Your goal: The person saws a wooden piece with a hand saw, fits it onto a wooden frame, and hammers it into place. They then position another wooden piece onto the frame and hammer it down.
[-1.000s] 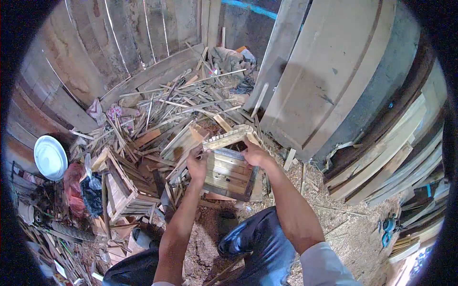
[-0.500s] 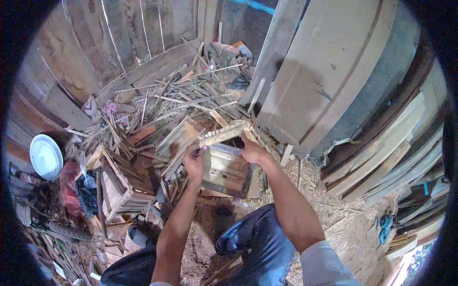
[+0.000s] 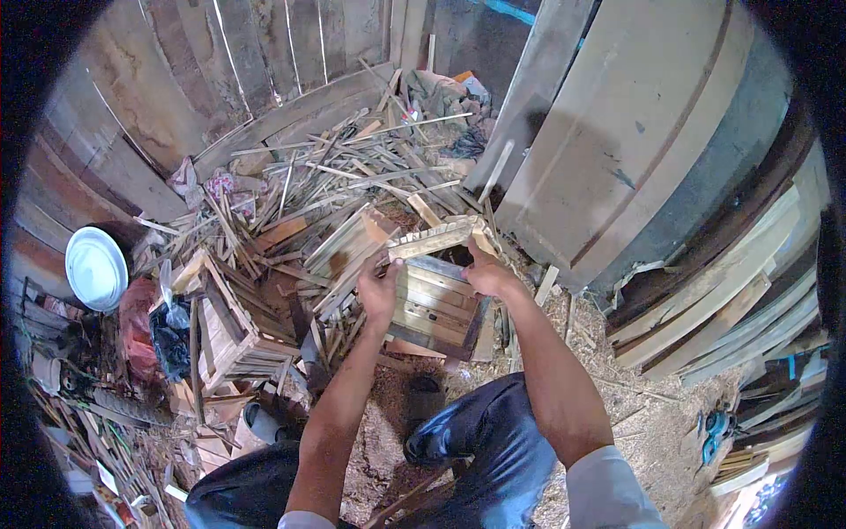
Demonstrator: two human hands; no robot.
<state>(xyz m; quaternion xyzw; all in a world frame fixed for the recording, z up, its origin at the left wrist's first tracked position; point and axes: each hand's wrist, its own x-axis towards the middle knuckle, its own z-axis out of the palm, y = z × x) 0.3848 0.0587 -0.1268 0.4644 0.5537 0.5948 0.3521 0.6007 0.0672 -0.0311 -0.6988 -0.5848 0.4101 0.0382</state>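
Note:
Between my hands, in front of my knees, is a small slatted wooden crate (image 3: 430,310) with a darker frame along its edges. A pale rough-edged wooden strip (image 3: 432,240) runs across its far end. My left hand (image 3: 377,293) has its fingers curled on the crate's far left corner. At the far right corner, my right hand (image 3: 490,273) grips the crate, with some of its fingers hidden behind the wood. A similar slatted wooden crate (image 3: 242,331) stands tilted to the left of my left forearm.
A heap of thin wood scraps (image 3: 352,176) lies against the plank wall. At the left are a white basin (image 3: 95,269) and a black plastic bag (image 3: 172,339). Long boards (image 3: 696,322) are stacked on the right. Wide panels (image 3: 617,132) lean at the back, and sawdust (image 3: 608,423) covers the floor.
The whole view has shifted, so things appear slightly farther right. Both hands remain at the crate's far corners, with the right-hand fingers slightly rearranged.

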